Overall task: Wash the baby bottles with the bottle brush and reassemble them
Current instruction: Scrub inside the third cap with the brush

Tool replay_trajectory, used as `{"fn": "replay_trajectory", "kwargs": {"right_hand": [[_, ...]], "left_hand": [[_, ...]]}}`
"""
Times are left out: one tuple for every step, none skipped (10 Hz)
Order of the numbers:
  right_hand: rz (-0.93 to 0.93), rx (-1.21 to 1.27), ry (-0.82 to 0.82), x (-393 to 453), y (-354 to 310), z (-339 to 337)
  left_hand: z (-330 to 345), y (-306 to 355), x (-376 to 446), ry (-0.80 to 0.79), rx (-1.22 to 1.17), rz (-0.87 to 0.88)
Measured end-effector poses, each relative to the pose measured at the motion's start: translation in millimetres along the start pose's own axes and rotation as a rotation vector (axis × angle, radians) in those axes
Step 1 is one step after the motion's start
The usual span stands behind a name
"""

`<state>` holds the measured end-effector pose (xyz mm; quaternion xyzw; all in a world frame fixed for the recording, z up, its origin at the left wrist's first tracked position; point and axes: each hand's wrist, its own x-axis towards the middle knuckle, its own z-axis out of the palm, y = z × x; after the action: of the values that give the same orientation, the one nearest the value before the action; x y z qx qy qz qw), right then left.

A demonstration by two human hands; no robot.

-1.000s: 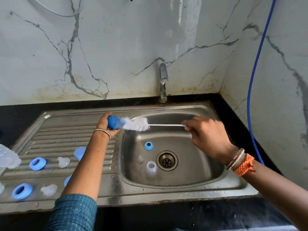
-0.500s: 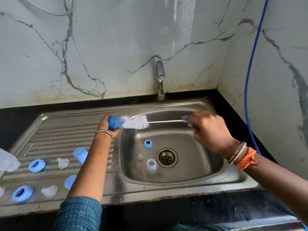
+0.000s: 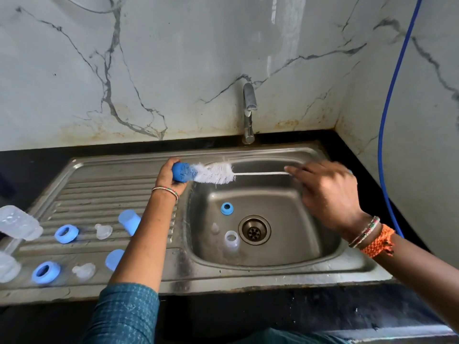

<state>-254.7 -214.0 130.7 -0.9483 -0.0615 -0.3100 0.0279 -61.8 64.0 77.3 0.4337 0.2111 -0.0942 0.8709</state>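
Marble-veined wall tiles back a steel sink (image 3: pixel 285 155) set in a black counter, tap (image 3: pixel 249 112) dry above the basin.

At the basin's back-left corner the left hand (image 3: pixel 171 180) grips a blue cap (image 3: pixel 182 172), fingers curled round it, with the white bristles of the bottle brush (image 3: pixel 216 173) pushed into its mouth. The right hand (image 3: pixel 325 192) pinches the thin white handle at its far end; the hand is blurred, so the exact finger lay is unclear. To do this well, I would keep the cap steady, twist the brush while stroking, and reach the closed end, probably with water or soap added since the tap looks off.

The cap is small, opaque and rounded; the bristles are frayed.

Down in the basin lie 1 blue ring (image 3: pixel 226 208), 1 clear teat (image 3: pixel 215 228) and 1 clear bottle (image 3: pixel 232 239) beside the drain (image 3: pixel 254 229). On the drainboard (image 3: pixel 104 189) sit 2 more blue rings, 2 teats, 2 blue caps and clear bottles at the left edge, all still apart.
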Motion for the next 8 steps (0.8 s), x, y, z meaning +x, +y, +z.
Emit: {"fn": "replay_trajectory", "kwargs": {"right_hand": [[0.561,0.838,-0.961,10.9,2.7,-10.4],[0.734,1.192,-1.163,10.6,11.9,-3.3],[0.391,0.546,-0.731,1.8,8.0,1.1],[0.039,-0.013,-0.181,-5.2,8.2,7.4],[-0.095,-0.028,0.001,-12.9,4.6,12.7],[0.345,0.45,-0.552,-2.7,-2.3,-0.9],[0.725,1.004,-1.016,-2.3,2.4,1.0],[0.275,0.3,-0.628,-13.3,1.7,3.8]], "left_hand": [[-4.7,0.4,2.6,-0.086,-0.03,0.019],[-8.4,0.6,6.2,-0.128,0.014,0.025],[-18.8,2.1,14.3,-0.004,0.13,-0.09],[-22.2,0.1,13.2,0.001,0.152,-0.18],[-17.6,-6.3,8.2,0.042,0.16,-0.16],[-13.8,-9.5,5.1,0.037,0.078,-0.089],[-12.9,-8.8,2.3,-0.038,0.082,-0.028],[-15.5,-7.7,4.0,-0.023,0.057,-0.035]]}}
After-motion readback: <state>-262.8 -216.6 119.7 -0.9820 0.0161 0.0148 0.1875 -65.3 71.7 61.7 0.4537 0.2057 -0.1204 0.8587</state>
